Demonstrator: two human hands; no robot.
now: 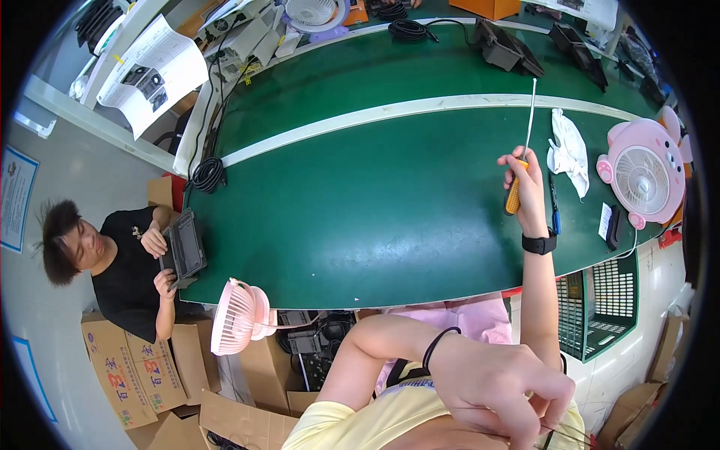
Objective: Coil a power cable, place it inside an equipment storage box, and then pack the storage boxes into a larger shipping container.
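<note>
The green table (360, 240) fills most of what lies before me; I call its far side 12 o'clock and my lap 6. The pink animal-shaped fan (643, 184) stands at 3 o'clock from my right hand (530, 186). A dark box (496, 49) sits on the table's far part, and the white cloth (571, 154) lies at 2 o'clock from that hand. My left hand (510, 386) is at 6 o'clock from the right, well off the tabletop, its fingers bent; whether they pinch anything I cannot tell.

The screwdriver (512, 199) is in my right hand, so that is the nearer one: my fingers are wrapped around its yellow-orange handle. Its long axis runs from just past 6 at the butt to just past 12 at the tip. From that tip the dark box lies at 11 o'clock, a little apart. A blue pen (556, 216) lies just beside my right wrist.

As for writing, the cartons (154, 360) at 8 o'clock carry big red and blue characters. The printed sheet (155, 73) at 10 shows a photograph among lines too small to read, as are those on the small white label (604, 221) at 3.
</note>
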